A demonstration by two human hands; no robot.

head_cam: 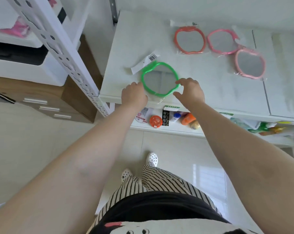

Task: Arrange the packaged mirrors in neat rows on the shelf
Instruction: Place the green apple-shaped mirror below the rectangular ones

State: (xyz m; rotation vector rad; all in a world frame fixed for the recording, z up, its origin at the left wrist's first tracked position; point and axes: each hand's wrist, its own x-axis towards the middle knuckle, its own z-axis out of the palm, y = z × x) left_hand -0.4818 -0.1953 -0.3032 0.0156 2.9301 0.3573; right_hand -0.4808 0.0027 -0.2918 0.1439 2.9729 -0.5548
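A green apple-shaped mirror (159,78) in a clear bag lies near the front edge of the white shelf (126,48). My left hand (134,95) holds its left rim with curled fingers. At the right rim my right hand (190,92) pinches the green frame. Farther back lie an orange mirror (190,39), a pink mirror (222,41) beside it, and a paler pink mirror (250,64) to the right, nearer the front. All three are bagged.
A white perforated upright (62,48) stands left of the shelf. The lower shelf (168,128) holds an orange tin, bottles and packets. Cabinets and a printer stand at the left. My feet are on the tiled floor below.
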